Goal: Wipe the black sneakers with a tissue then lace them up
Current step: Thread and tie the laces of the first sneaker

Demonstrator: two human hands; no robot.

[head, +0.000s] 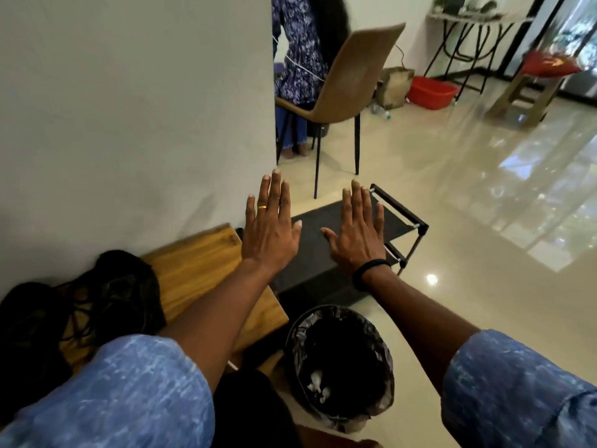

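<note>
Up at twelve o'clock, held left hand (269, 234) and right hand (357, 236) flat, fingers straight and spread, gripping nothing. Spotted two black sneakers (80, 305) at eight o'clock on one wooden bench (200, 263), loose laces showing. Counted one black rack (397, 221) under the right palm, one lined bin (342, 321) at six with white tissue scraps (318, 383) inside, and one chair (349, 82) at one.

black sneakers (80, 305), loose laces, on wooden table (206, 263)

You're in a home: glossy floor tiles (484, 195), a chair (352, 79) at 12 o'clock, a shoe rack (400, 218), a red tub (431, 92) at 1 o'clock.
</note>
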